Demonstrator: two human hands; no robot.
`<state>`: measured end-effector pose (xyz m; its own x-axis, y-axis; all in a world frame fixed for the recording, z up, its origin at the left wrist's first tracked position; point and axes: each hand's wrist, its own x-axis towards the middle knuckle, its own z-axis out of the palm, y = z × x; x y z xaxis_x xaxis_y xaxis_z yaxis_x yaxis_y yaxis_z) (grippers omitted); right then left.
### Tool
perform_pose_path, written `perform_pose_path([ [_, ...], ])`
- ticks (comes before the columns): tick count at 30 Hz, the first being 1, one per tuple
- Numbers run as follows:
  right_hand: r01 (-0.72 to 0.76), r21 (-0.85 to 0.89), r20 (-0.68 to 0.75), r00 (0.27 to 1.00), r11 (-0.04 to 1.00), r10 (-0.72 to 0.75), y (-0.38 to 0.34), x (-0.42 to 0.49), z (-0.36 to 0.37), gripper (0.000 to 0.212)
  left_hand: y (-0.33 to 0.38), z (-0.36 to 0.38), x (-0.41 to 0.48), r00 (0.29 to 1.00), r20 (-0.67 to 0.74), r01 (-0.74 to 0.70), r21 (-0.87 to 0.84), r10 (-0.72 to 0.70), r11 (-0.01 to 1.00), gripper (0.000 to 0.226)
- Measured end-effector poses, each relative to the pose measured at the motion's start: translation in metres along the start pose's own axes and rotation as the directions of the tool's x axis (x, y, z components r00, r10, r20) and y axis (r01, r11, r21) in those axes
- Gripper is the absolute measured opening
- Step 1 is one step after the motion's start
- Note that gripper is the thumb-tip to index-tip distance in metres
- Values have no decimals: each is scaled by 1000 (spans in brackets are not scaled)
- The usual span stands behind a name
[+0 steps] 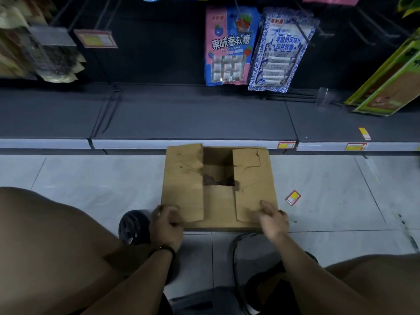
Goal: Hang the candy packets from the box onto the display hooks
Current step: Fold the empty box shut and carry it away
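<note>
The cardboard box (219,187) sits on the floor against the shelf's front edge, flaps mostly folded shut. Left hand (167,226) pinches its near-left flap; right hand (273,218) rests loosely open on the near-right flap (blurred). A hard yank could tear flaps or spill unseen packets.

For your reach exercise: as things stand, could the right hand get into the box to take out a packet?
Probably not yet. The right hand rests on a flap of the cardboard box; the flaps are mostly folded over, leaving only a narrow gap at the far end.
</note>
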<state>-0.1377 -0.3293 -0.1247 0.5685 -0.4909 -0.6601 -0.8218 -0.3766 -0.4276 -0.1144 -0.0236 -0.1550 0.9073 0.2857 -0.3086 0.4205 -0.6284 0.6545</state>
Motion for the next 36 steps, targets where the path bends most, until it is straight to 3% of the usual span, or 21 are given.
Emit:
perform_pose_path([
  [2, 13, 44, -89, 996, 999, -9, -3, 14, -3, 42, 9, -3, -3, 986, 162, 23, 65, -33, 998, 39],
  [4, 2, 78, -153, 988, 997, 10, -4, 29, -3, 37, 8, -6, 8, 971, 199, 107, 126, -131, 986, 11],
  [5, -9, 84, -173, 985, 996, 24, -2, 38, -2, 37, 9, -9, 17, 967, 210, 119, 128, -144, 985, 21],
  [6, -22, 79, -188, 981, 997, 37, -2, 46, -1, 40, 9, -12, 27, 957, 238, 125, 170, -164, 977, 49],
  [8, -81, 56, -208, 974, 995, 91, -10, 51, -3, 62, 3, -14, 51, 945, 248, 166, 203, -215, 965, 83],
  [11, -158, 129, -194, 964, 979, 181, -21, 59, -4, 99, 14, -21, 65, 926, 233, 284, 93, -298, 954, 94],
  [15, -127, 233, -76, 986, 964, 148, -21, 77, -7, 88, 14, -7, 78, 828, 404, 491, -185, -390, 851, 107],
  [20, -139, 364, -56, 984, 921, 171, -18, 67, -17, 74, 15, -5, 84, 837, 418, 459, -181, -354, 870, 99],
  [26, -45, 294, -25, 998, 955, 55, -38, 28, -56, 71, 25, -37, 60, 844, 456, 432, -262, -284, 863, 81],
  [33, 48, 420, -88, 996, 906, -11, -43, -35, -117, 80, 103, -110, 29, 940, 335, 188, -350, -65, 918, 68],
  [36, 87, 429, -85, 995, 899, -56, -61, -50, -156, 56, 145, -131, 22, 947, 322, 122, -400, 15, 908, 72],
])
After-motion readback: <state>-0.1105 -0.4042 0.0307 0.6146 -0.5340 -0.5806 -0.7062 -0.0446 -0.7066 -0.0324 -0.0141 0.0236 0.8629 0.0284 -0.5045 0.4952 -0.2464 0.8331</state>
